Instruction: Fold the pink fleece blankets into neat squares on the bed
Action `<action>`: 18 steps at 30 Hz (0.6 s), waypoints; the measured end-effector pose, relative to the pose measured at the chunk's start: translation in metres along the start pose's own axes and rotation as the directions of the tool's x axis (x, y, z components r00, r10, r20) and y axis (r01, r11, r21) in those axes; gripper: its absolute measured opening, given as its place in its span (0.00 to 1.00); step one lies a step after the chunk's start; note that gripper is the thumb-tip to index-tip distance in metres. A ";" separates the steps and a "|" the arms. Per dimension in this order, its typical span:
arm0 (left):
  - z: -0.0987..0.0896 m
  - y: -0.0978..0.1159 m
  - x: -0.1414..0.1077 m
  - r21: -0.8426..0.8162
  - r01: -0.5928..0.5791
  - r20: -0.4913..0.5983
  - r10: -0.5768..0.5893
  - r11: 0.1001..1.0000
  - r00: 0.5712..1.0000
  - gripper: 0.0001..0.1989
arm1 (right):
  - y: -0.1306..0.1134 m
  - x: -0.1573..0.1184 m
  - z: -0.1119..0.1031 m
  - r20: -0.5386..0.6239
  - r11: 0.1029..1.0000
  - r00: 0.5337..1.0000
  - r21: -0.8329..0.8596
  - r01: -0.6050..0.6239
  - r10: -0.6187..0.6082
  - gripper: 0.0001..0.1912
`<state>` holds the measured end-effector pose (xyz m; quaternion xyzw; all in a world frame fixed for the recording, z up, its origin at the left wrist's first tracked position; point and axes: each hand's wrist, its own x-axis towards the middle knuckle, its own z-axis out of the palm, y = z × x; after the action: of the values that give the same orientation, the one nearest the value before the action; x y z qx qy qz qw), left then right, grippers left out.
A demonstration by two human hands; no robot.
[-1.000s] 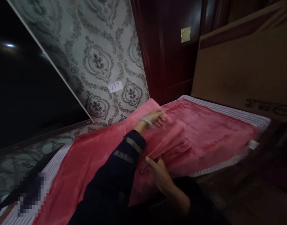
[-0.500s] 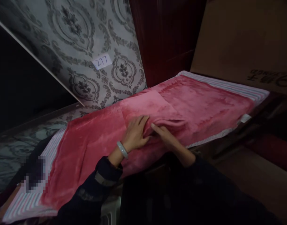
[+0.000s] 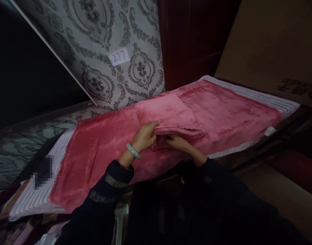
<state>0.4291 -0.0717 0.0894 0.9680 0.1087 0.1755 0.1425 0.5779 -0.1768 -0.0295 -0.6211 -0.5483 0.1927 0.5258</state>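
A folded pink plush cloth (image 3: 168,110) lies in the middle of a larger pink plush cover (image 3: 110,146) with striped ends. My left hand (image 3: 145,136), a pale bangle on its wrist, is closed on the left front corner of the folded cloth, thumb below and fingers over the top. My right hand (image 3: 178,142) reaches in under the front edge of the same cloth, its fingers curled at the lower layers and partly hidden by the fold. The front edge between my hands is lifted a little, showing stacked layers.
Behind the cover stands a grey patterned wall (image 3: 143,44) with a paper label (image 3: 119,56) reading 277. A dark red panel (image 3: 189,41) and a large cardboard box (image 3: 270,44) are at the back right. A black screen-like panel (image 3: 31,68) fills the upper left.
My left hand has gone from lying spread on the cloth to gripping its corner. My right hand has slipped lower, under the front edge, which is now raised. The view has shifted slightly.
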 end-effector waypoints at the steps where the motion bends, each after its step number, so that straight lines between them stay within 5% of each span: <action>1: 0.001 0.001 -0.003 -0.001 0.004 -0.003 -0.004 1.000 1.000 0.32 | -0.002 0.000 0.001 0.030 1.000 0.999 0.026 0.014 -0.015 0.10; 5: 0.004 0.001 -0.010 -0.031 -0.004 -0.029 0.004 1.000 1.000 0.32 | -0.008 -0.003 0.008 0.057 0.997 0.996 -0.036 0.066 -0.064 0.11; 9: 0.005 0.000 -0.012 -0.052 -0.008 -0.070 0.005 0.999 0.998 0.32 | -0.010 -0.002 0.021 -0.091 0.978 0.995 -0.206 0.020 -0.040 0.10; 14: 0.008 -0.001 -0.015 -0.048 -0.011 -0.099 0.006 0.999 0.995 0.31 | -0.015 -0.001 0.043 -0.297 0.998 0.953 -0.008 0.063 -0.063 0.12; 18: 0.014 0.001 -0.019 -0.025 -0.016 -0.070 0.014 1.000 0.997 0.30 | -0.016 -0.017 0.057 -0.196 0.991 0.972 -0.065 0.117 -0.128 0.13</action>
<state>0.4167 -0.0813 0.0710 0.9602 0.1042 0.2117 0.1496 0.5180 -0.1687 -0.0423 -0.6161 -0.5347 0.0818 0.5725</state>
